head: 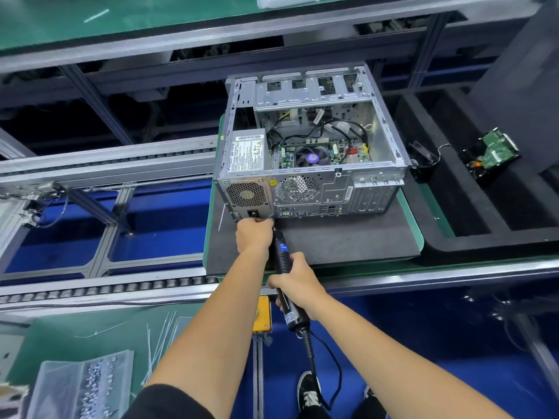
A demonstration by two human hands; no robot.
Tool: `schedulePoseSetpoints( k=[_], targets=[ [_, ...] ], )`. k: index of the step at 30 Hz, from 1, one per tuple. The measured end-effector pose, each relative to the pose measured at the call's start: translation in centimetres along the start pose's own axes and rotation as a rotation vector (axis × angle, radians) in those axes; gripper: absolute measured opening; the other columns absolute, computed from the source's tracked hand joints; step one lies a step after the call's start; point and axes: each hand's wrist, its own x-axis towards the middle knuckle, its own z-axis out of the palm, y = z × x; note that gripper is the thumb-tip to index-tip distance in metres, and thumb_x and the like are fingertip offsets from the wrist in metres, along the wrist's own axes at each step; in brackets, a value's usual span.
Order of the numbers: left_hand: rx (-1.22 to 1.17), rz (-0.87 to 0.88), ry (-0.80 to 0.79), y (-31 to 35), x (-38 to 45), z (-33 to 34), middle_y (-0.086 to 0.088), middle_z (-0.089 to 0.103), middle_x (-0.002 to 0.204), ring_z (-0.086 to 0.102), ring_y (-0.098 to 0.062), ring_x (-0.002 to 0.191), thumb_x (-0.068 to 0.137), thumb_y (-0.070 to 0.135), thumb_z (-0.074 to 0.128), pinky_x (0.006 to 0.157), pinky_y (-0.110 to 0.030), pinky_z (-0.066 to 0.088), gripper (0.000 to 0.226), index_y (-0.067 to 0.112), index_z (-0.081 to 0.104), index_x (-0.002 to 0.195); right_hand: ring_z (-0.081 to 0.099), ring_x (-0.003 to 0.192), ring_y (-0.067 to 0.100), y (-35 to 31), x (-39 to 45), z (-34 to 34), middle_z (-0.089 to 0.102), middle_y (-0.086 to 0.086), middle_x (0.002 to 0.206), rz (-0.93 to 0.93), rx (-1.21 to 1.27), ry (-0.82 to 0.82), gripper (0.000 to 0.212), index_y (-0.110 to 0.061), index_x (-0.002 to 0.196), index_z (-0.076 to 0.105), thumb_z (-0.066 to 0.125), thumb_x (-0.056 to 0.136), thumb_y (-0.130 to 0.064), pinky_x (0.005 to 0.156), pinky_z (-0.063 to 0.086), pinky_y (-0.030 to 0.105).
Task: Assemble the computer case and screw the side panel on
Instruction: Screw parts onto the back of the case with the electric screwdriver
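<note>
Right hand (295, 281) grips electric screwdriver (282, 267); left hand (254, 234) pinches bit tip at computer case (308, 152) rear, frame centre. Keep driver square to screw.

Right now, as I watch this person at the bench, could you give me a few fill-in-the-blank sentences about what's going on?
1. The right hand grips an electric ____.
2. The case lies with its open side facing ____.
3. The left hand is at the case's ____ panel, below the power supply.
4. The tray at lower left holds many ____.

Missing words: screwdriver; up; rear; screws
</note>
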Motion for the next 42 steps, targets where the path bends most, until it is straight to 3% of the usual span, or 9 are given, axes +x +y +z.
schedulePoseSetpoints(
  k=[8,15,24,30,36,42],
  targets=[
    [-0.045,-0.038,0.033,0.6,-0.1,0.5,-0.004,0.063,0.073,0.061,-0.028,0.070,0.071,0.026,0.066,0.069,-0.035,0.053,0.017,0.014,0.058,0.064,0.061,0.074,0.026,-0.3,0.2,-0.2,0.060,0.016,0.105,-0.023,-0.023,-0.001,0.047,-0.018,0.113,0.038,0.070,0.079,-0.009,0.073,0.057,0.045],
    [-0.090,-0.073,0.072,0.9,0.2,0.5,0.000,0.055,0.066,0.051,-0.016,0.058,0.072,0.019,0.068,0.058,-0.026,0.042,0.019,0.012,0.053,0.061,0.061,0.080,0.028,-0.4,0.2,-0.3,0.058,0.016,0.105,-0.023,-0.044,-0.008,0.049,-0.018,0.117,0.036,0.069,0.081,-0.008,0.078,0.058,0.048],
    [-0.096,-0.104,0.095,1.4,0.0,0.8,-0.002,0.052,0.066,0.048,-0.015,0.055,0.069,0.014,0.070,0.049,-0.024,0.036,0.023,0.012,0.048,0.062,0.060,0.079,0.027,-0.6,0.0,-0.7,0.059,0.017,0.107,-0.022,-0.060,-0.009,0.048,-0.016,0.115,0.039,0.070,0.078,-0.009,0.079,0.057,0.049],
    [-0.163,-0.132,0.121,1.4,0.1,0.7,-0.006,0.057,0.073,0.049,-0.018,0.055,0.069,0.012,0.071,0.051,-0.024,0.036,0.021,0.010,0.051,0.063,0.059,0.078,0.028,-0.7,0.0,-1.2,0.057,0.015,0.103,-0.014,-0.101,-0.019,0.049,-0.016,0.113,0.038,0.072,0.078,-0.012,0.078,0.057,0.047],
    [-0.111,-0.134,0.126,1.7,0.2,0.7,-0.004,0.051,0.076,0.047,-0.017,0.057,0.072,0.016,0.069,0.060,-0.029,0.040,0.029,0.015,0.042,0.063,0.060,0.078,0.028,-0.7,0.0,-1.3,0.058,0.014,0.103,-0.019,-0.107,-0.017,0.049,-0.017,0.113,0.038,0.072,0.078,-0.013,0.081,0.058,0.050],
    [-0.178,-0.164,0.101,1.6,0.1,0.7,-0.010,0.064,0.084,0.058,-0.027,0.072,0.071,0.016,0.071,0.060,-0.029,0.043,0.018,0.009,0.055,0.070,0.062,0.076,0.027,-0.7,0.2,-1.5,0.058,0.013,0.102,-0.020,-0.137,-0.025,0.051,-0.017,0.116,0.037,0.072,0.079,-0.014,0.080,0.059,0.050]
  ],
)
